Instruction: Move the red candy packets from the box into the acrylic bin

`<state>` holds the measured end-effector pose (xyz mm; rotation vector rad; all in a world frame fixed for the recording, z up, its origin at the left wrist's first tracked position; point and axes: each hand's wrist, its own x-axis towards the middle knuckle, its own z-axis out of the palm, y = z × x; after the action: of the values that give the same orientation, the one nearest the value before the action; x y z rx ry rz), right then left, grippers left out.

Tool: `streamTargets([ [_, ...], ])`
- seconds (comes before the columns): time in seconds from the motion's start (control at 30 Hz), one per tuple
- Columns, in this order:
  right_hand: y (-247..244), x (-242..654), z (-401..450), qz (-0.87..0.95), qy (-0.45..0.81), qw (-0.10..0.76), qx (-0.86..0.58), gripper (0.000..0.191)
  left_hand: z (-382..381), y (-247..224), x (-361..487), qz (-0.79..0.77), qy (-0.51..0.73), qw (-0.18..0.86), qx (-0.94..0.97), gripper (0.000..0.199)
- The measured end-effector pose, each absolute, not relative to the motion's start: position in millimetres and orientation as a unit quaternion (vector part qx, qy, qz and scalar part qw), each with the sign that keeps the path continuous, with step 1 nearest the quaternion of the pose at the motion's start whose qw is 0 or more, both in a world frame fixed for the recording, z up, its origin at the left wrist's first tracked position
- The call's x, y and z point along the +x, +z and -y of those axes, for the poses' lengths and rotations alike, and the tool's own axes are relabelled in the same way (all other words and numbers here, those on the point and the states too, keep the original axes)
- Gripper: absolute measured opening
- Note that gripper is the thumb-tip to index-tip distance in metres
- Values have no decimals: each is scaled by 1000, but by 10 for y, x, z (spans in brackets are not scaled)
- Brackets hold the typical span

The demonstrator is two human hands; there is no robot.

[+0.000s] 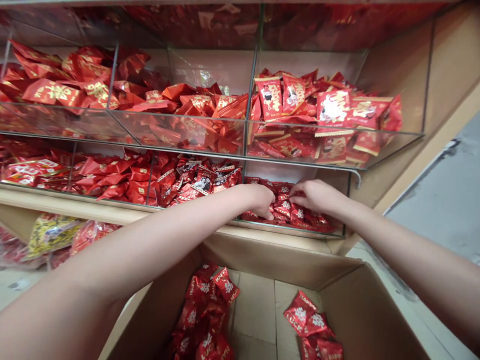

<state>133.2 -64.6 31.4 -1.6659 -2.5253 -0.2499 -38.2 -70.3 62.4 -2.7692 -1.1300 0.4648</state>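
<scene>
In the lower right compartment of the shelf lie small red candy packets [283, 207] with silvery-white print. My left hand [260, 201] reaches in at the compartment's left side, its fingers curled down among the packets. What those fingers hold, if anything, is hidden. To its right, my right hand [315, 196] rests over the same packets, fingers bent but apart from the thumb, the tips touching the wrappers. Below both arms stands a cardboard box [262, 250]. Similar red packets [204, 315] are heaped at its left, and a smaller group [309, 325] lies at its right.
Clear dividers [245, 130] split both shelf tiers. Larger red packets [330, 110] fill the upper right bin above my hands. A metal bracket [358, 177] juts below that bin. Bagged goods [56, 232] sit under the shelf at left. A grey wall [442, 185] stands right.
</scene>
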Motion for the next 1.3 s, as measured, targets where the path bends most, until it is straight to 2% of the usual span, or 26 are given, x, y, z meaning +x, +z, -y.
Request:
streamTargets([
  [0.23,306,1229,505,796,-92,40,-597,28,546,602,-277,404,82,98,-906,31],
  [0.4,318,1129,326,782,-80,16,-618,29,368,470,-192,440,108,98,-886,25],
  [0.5,353,1125,252,777,-76,9,-625,27,296,434,-175,450,119,94,-880,27],
  [0.67,477,1235,330,769,-78,4,-634,31,273,466,-167,430,99,92,-893,43],
  [0.9,355,1333,691,781,-63,-45,-620,29,323,453,-172,344,57,71,-935,35],
  [1.3,265,1346,568,805,-47,-62,-589,27,246,482,-206,296,123,46,-946,33],
])
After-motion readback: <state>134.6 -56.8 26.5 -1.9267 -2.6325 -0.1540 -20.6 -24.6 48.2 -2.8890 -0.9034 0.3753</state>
